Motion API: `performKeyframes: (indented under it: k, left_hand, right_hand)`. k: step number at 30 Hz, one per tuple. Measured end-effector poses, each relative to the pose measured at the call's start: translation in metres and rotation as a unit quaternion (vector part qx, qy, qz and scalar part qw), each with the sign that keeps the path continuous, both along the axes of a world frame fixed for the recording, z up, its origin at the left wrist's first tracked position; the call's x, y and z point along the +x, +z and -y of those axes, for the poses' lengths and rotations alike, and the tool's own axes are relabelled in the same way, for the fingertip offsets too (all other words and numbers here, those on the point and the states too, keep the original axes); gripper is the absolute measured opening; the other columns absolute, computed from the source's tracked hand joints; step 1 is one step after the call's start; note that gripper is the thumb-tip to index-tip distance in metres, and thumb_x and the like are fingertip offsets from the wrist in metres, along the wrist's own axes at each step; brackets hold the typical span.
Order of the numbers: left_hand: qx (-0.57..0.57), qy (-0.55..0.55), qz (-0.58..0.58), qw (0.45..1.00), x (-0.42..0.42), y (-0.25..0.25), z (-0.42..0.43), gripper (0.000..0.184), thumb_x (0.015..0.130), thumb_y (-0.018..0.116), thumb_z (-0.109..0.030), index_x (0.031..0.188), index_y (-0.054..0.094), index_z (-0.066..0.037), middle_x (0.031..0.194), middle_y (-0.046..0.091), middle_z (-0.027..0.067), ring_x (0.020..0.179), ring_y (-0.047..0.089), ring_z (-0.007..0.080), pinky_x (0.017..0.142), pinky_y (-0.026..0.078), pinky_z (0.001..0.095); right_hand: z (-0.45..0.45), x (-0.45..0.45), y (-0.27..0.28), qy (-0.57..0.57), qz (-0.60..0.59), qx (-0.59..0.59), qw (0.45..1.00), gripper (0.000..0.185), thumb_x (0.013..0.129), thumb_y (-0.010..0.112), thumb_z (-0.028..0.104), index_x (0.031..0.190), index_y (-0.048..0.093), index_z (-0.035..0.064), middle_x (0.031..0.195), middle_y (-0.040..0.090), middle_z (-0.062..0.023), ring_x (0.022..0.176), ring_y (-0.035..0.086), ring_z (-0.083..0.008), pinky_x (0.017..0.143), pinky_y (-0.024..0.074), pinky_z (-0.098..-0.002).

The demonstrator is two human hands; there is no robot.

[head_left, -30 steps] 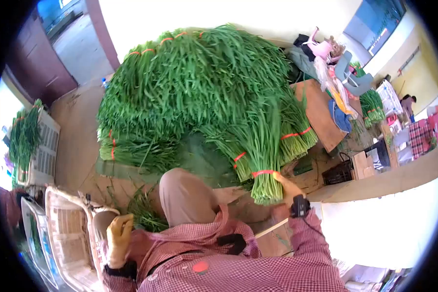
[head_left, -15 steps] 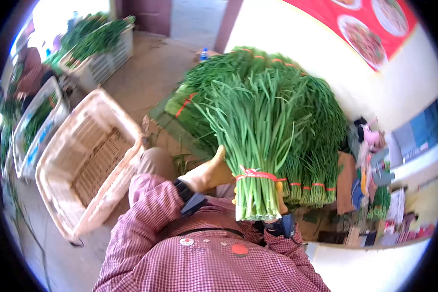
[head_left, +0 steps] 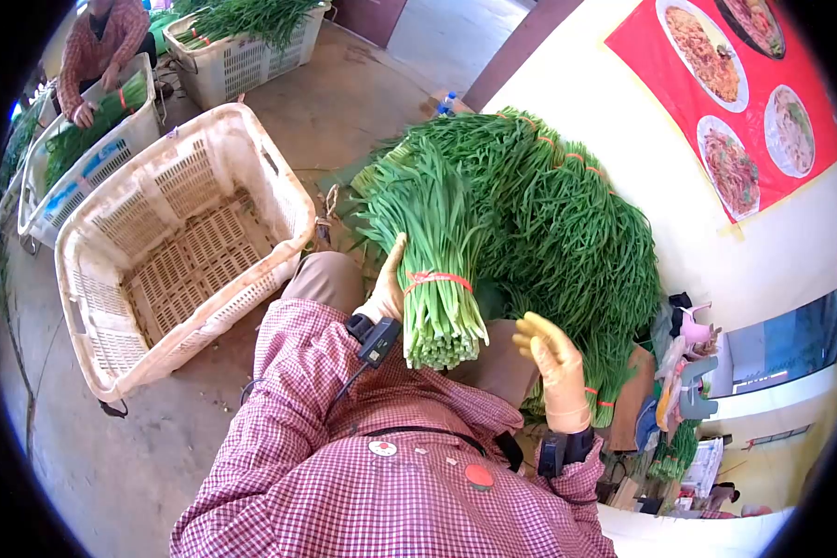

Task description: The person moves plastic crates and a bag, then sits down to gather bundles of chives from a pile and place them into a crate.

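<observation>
Leftward your one leafy bundle has shifted since half a second ago, now grasped in your left hand, one red band around it. Your right hand, then on the bundle too, has released it and sits apart, loosely curled. One leafy pile lies beyond; one crate stands at your left, two loaded crates farther off.
</observation>
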State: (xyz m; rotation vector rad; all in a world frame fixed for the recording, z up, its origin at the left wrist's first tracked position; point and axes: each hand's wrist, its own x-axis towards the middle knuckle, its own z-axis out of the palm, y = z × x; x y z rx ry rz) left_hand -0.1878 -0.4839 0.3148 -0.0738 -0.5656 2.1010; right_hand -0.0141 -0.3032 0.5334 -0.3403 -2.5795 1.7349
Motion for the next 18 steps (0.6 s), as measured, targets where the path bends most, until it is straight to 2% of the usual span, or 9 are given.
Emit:
performKeyframes:
  k: [1,2,5,9,10,17,18]
  left_hand:
    - [-0.007,0.008,-0.007,1.0,0.0,0.002,0.0,0.086,0.081,0.066,-0.072,0.135,0.058,-0.006,0.136,0.059,0.0206,0.12,0.058,0.0404,0.107,0.041,0.06]
    - [0.041,-0.013,0.005,0.999,-0.001,0.005,0.0,0.086,0.081,0.066,-0.072,0.136,0.057,-0.007,0.138,0.058,0.0203,0.122,0.056,0.0406,0.108,0.04,0.0595]
    - [-0.153,0.001,0.008,0.988,0.004,0.017,0.003,0.087,0.081,0.067,-0.071,0.137,0.056,-0.007,0.138,0.058,0.0199,0.121,0.056,0.0409,0.108,0.04,0.0596]
    - [-0.218,0.063,-0.046,0.973,0.004,0.012,-0.012,0.088,0.08,0.068,-0.071,0.138,0.056,-0.007,0.139,0.057,0.0204,0.123,0.055,0.0407,0.11,0.038,0.0596]
    - [-0.22,0.057,-0.044,0.973,0.004,0.014,-0.011,0.087,0.08,0.068,-0.07,0.139,0.055,-0.007,0.139,0.057,0.0205,0.124,0.055,0.0403,0.11,0.037,0.0597]
    - [-0.179,0.027,-0.017,0.983,0.008,0.016,-0.017,0.08,0.085,0.064,-0.066,0.14,0.054,-0.008,0.139,0.057,0.0183,0.125,0.055,0.038,0.111,0.037,0.0584]
    - [-0.115,0.001,0.006,0.993,0.008,0.017,-0.013,0.071,0.094,0.056,-0.061,0.142,0.052,-0.009,0.141,0.056,0.0175,0.126,0.054,0.0374,0.111,0.038,0.0564]
  right_hand:
    - [0.004,-0.004,0.005,-0.006,-0.019,-0.001,1.0,0.042,0.1,0.063,0.022,0.135,0.057,0.0003,0.127,0.066,-0.0138,0.112,0.066,-0.0216,0.097,0.0516,-0.0317]
    - [0.008,-0.008,0.006,-0.008,-0.045,0.014,0.999,0.039,0.099,0.064,0.017,0.134,0.059,0.0011,0.127,0.066,-0.0132,0.112,0.065,-0.0207,0.097,0.0512,-0.0314]
    - [0.023,-0.024,0.008,0.029,-0.131,0.092,0.987,0.035,0.094,0.067,0.008,0.128,0.063,0.0028,0.124,0.067,-0.0118,0.111,0.066,-0.0205,0.098,0.0504,-0.0314]
    - [0.037,-0.044,0.017,0.108,-0.212,0.249,0.939,0.03,0.09,0.07,0.004,0.119,0.069,0.0046,0.118,0.07,-0.0112,0.11,0.066,-0.0243,0.097,0.0501,-0.0333]
    - [0.041,-0.048,0.02,0.113,-0.225,0.263,0.931,0.028,0.088,0.07,0.003,0.116,0.07,0.0054,0.116,0.071,-0.0107,0.109,0.066,-0.027,0.097,0.0499,-0.035]
    - [0.038,-0.057,0.018,0.134,-0.243,0.266,0.923,0.029,0.085,0.072,0.003,0.114,0.071,0.0068,0.117,0.07,-0.0115,0.109,0.066,-0.0276,0.097,0.0499,-0.0361]
    - [0.039,-0.054,0.016,0.138,-0.232,0.265,0.926,0.031,0.084,0.074,0.004,0.115,0.071,0.0077,0.119,0.069,-0.0119,0.11,0.066,-0.0282,0.098,0.0498,-0.0367]
